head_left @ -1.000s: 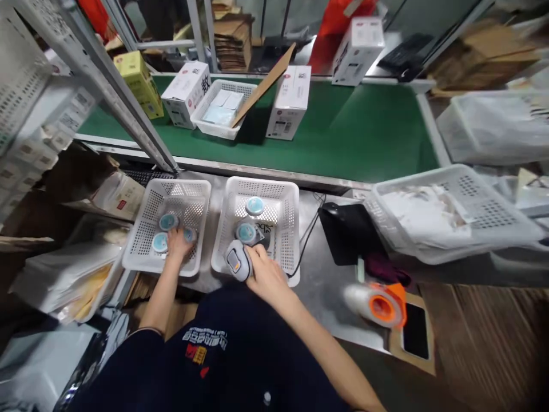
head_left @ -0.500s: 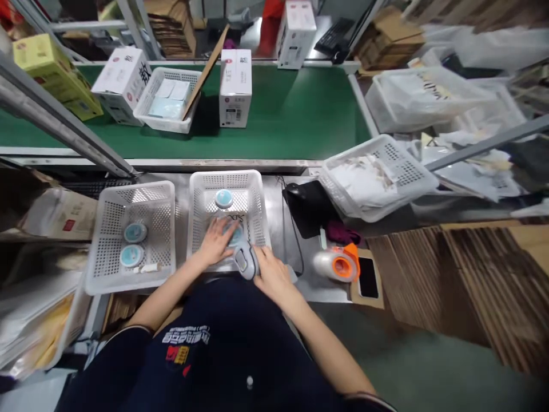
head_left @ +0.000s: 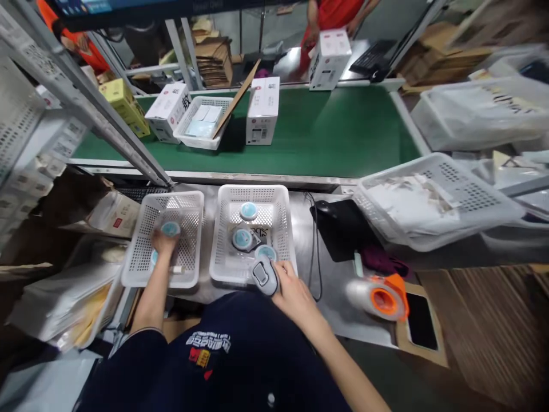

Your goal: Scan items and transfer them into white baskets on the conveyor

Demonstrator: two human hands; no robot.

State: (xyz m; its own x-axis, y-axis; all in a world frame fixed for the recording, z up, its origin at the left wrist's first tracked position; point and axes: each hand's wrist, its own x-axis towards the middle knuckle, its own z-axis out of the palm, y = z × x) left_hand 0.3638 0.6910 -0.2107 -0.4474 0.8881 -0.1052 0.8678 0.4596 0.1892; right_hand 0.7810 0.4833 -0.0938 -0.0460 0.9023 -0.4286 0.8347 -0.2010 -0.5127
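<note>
My left hand (head_left: 164, 243) is down in the left white basket (head_left: 195, 240), its fingers closed around a round tub with a light-blue lid (head_left: 170, 229). A second blue-lidded tub (head_left: 154, 257) lies partly hidden under that hand, near a small white tube (head_left: 176, 269). My right hand (head_left: 291, 289) grips a grey handheld barcode scanner (head_left: 265, 276) at the front edge of the middle white basket (head_left: 289, 229). Inside that basket are blue-lidded tubs, one at the back (head_left: 249, 210), one in the middle (head_left: 242, 238) and one beside the scanner (head_left: 266, 252).
Behind the baskets runs a green conveyor (head_left: 317, 137) carrying boxes, including a white carton (head_left: 262, 111). To the right lie a black mouse pad (head_left: 343, 229), an orange tape dispenser (head_left: 386, 297), a phone (head_left: 422, 320) and a tilted basket of papers (head_left: 429, 200). People in orange-red stand beyond the conveyor.
My left hand has left the middle basket and moved left onto a tub in the left basket. The scanner stays in my right hand. The view has shifted, so a screen edge now shows on top.
</note>
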